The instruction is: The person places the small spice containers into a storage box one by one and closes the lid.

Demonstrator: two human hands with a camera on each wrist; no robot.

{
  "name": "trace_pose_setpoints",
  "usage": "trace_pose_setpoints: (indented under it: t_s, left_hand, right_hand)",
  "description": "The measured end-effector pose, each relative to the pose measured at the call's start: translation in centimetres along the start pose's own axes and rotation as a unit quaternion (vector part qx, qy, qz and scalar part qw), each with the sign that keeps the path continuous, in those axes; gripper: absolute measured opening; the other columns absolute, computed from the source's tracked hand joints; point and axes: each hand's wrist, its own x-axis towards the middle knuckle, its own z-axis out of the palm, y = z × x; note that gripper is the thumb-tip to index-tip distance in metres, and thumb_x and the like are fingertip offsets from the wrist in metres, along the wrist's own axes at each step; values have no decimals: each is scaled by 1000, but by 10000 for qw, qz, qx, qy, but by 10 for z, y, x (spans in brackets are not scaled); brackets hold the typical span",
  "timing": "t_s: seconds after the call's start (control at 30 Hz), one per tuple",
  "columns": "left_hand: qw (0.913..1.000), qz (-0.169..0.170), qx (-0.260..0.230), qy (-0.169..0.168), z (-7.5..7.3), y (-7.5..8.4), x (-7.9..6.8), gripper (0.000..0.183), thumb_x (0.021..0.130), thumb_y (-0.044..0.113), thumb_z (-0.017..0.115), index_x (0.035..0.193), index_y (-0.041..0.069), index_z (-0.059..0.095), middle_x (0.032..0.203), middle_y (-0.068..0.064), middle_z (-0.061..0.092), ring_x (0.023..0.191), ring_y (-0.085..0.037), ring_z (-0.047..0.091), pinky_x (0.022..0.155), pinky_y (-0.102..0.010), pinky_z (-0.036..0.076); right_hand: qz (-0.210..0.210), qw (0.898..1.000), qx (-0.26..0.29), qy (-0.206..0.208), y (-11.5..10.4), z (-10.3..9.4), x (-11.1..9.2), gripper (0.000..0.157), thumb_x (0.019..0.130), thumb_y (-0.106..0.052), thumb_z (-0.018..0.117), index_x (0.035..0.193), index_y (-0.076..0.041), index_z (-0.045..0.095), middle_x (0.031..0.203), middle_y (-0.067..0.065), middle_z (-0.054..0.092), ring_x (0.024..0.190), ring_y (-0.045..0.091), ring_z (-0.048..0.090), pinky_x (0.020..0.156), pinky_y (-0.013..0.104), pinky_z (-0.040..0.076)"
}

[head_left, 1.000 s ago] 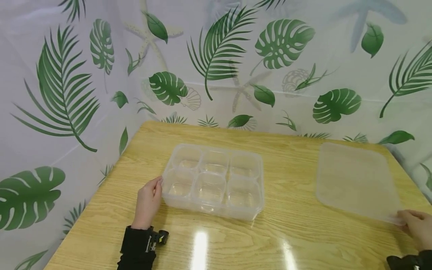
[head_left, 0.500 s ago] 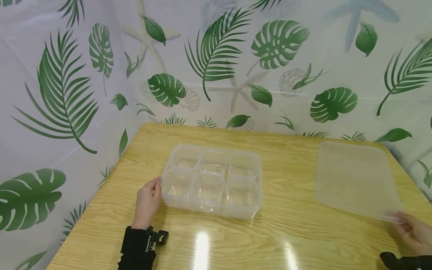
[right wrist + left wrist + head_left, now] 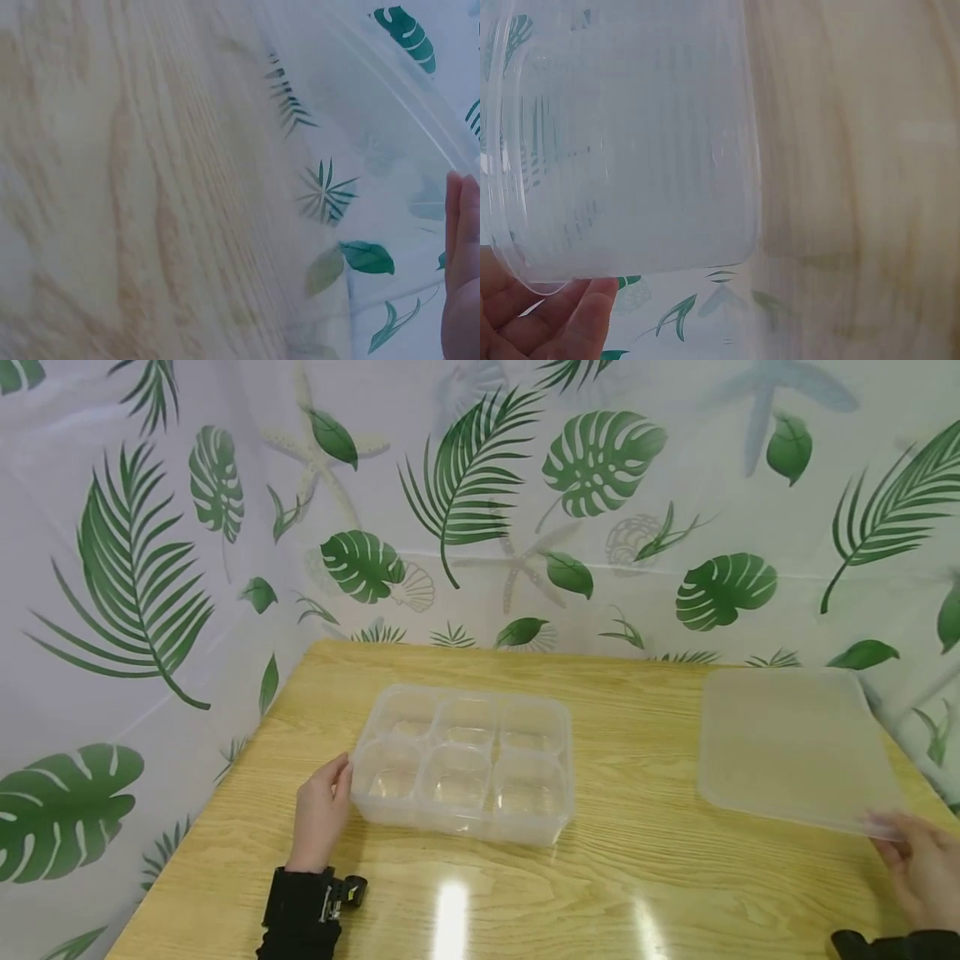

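A translucent plastic container [image 3: 459,823] with several square compartments sits at the left-centre of the table, nothing visible inside it. My left hand [image 3: 322,806] grips its left rim; in the left wrist view, the fingers [image 3: 592,319] curl up under the lip of the container wall [image 3: 667,172]. Off to the right, my right hand [image 3: 922,864] pinches the near right corner of a flat, frosted rectangular lid [image 3: 795,747]. In the right wrist view, the fingers [image 3: 465,225] are at the edge of the lid [image 3: 360,82], and the leaf-printed sheet shows through it.
The wood-grain table [image 3: 637,860] extends between container and lid. A white curtain [image 3: 525,485] printed with green leaves and starfish hangs behind the table and along its left side. Black wrist-worn cameras and dark sleeves [image 3: 300,910] show at both wrists.
The lid in my right hand has shifted slightly right and away from me across the table. My left hand stays on the container rim. The head view has turned a little to the right.
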Motion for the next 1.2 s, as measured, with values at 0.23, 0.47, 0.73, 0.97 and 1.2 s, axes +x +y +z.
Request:
trace_pose_setpoints:
  t_s: [0.23, 0.47, 0.73, 0.97, 1.2]
  left_hand:
    - [9942, 578, 67, 900, -8, 14, -7, 29, 91, 9, 48, 112, -10, 54, 104, -25, 56, 94, -34, 55, 70, -42, 50]
    - [9767, 1498, -322, 1506, -9, 48, -6, 21, 87, 3, 55, 104, -8, 61, 94, -19, 61, 83, -27, 59, 61, -36, 52]
    - [9755, 1735, -831, 1068, -2, 75, -8, 23, 87, 7, 55, 105, -6, 61, 98, -17, 62, 82, -25, 61, 58, -34, 52]
    - [9823, 1426, -1019, 663, 3, 78, -10, 30, 90, 11, 52, 113, -7, 56, 100, -17, 62, 83, -23, 62, 61, -31, 52]
    - [9825, 1229, -1363, 329, 5, 76, -12, 34, 92, 14, 48, 118, -7, 53, 96, -17, 63, 68, -18, 62, 57, -24, 51]
  right_hand:
    - [-489, 9765, 696, -1983, -12, 54, -22, 41, 96, 2, 21, 102, 12, 60, 97, 15, 64, 90, 20, 61, 79, 21, 45]
    - [-116, 9653, 1136, -2350, -16, 102, -36, 36, 94, 6, 20, 108, 13, 53, 102, 20, 60, 91, 26, 58, 79, 27, 47]
    - [259, 9216, 1241, -3670, -5, 144, -53, 44, 93, 10, 10, 115, 15, 48, 107, 23, 58, 97, 27, 57, 82, 29, 46]
    - [529, 8921, 801, -4416, 8, 163, -65, 44, 93, 12, 10, 118, 10, 46, 110, 19, 58, 100, 23, 56, 84, 28, 44]
    - [565, 8900, -269, -4515, 18, 170, -70, 45, 92, 14, 14, 119, 5, 49, 106, 11, 60, 95, 18, 57, 79, 25, 47]
